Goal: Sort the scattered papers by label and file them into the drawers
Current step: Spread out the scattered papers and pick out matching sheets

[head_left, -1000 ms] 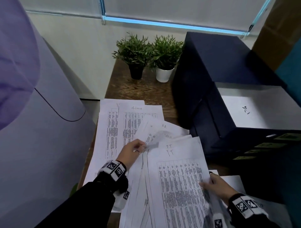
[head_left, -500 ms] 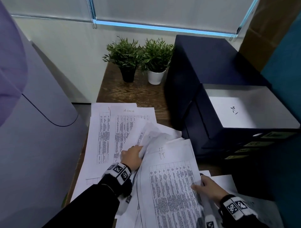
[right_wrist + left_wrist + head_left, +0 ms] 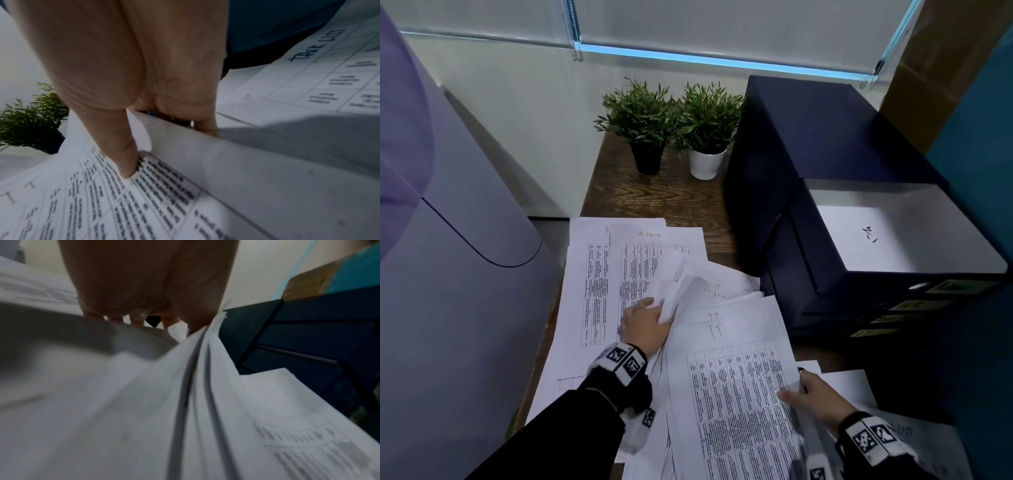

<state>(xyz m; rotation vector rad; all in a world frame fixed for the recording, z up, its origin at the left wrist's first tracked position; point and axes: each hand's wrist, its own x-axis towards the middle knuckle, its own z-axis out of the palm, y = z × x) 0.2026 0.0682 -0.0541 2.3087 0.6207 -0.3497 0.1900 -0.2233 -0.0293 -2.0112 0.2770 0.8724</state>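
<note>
**IT sheets in both hands, open drawer to the right**

The left hand (image 3: pixel 645 327) has its fingers curled round the far left edges of a lifted sheaf of papers (image 3: pixel 726 342), crumpling them where it grips. The right hand (image 3: pixel 816 399) pinches the sheaf's near right edge, thumb (image 3: pixel 125 155) pressed on the printed table of the top sheet, the other fingers tucked under it. That sheet is marked "IT" at its far end, and its long axis runs near to far.

The open drawer (image 3: pixel 907 233), already holding a labelled sheet, lies to the right and slightly farther off, so the right hand is the nearer one, and the sheaf would likely travel rightward and up over the drawer's dark front wall.

Left of the hands, two Admin sheets (image 3: pixel 650 253) lie flat on the table (image 3: pixel 654 198). More papers sit under the right wrist. Two potted plants (image 3: pixel 671 126) stand at the far end, clear of that path.
</note>
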